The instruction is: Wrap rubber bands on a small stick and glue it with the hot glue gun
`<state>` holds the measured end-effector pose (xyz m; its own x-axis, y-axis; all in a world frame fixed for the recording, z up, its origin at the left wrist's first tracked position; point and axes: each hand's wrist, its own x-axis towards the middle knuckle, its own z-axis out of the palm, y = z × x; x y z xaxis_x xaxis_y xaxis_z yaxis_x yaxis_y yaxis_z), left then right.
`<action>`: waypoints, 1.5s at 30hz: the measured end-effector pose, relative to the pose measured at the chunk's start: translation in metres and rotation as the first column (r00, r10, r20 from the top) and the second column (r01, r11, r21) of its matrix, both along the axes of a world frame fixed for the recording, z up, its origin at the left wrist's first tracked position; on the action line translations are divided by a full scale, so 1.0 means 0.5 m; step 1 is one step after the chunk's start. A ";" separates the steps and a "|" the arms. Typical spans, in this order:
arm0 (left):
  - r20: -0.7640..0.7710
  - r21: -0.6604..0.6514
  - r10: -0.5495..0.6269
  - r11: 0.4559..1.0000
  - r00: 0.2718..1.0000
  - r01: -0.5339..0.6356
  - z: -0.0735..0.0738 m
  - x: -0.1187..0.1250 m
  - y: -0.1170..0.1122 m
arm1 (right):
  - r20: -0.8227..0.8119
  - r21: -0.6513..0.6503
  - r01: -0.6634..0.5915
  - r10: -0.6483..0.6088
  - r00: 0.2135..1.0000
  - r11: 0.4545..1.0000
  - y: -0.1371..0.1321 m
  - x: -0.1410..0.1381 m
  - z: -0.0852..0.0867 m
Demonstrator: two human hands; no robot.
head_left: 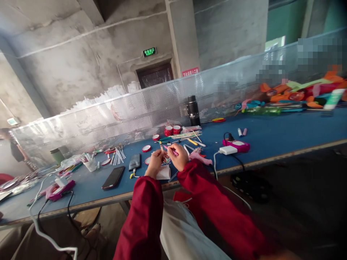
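My left hand is closed around a thin stick that points up and away from me. Close beside it, my right hand pinches a small pink piece against the stick. Both hands hover over the near edge of the blue table, above a small white object. Both arms wear red sleeves. What sits between the fingers at the stick's lower end is too small to make out.
A pink glue gun lies right of my hands, with a white plug and pink box beyond. Two phones lie to the left. Red tape rolls, loose sticks and a black flask stand further back. A perforated metal screen backs the table.
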<state>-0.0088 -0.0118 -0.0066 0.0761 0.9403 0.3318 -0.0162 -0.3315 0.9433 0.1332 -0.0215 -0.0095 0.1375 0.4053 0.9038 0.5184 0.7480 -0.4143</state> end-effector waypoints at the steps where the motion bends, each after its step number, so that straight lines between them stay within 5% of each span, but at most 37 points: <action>1: -0.001 0.002 0.002 1.000 1.000 -0.002 0.000 0.000 0.000 | -0.003 0.004 -0.003 0.003 1.000 1.000 0.000 0.000 0.000; 45: 0.012 -0.031 -0.009 0.999 1.000 0.009 -0.003 -0.002 0.004 | 0.037 0.041 0.025 -0.026 0.999 0.999 0.003 0.003 0.001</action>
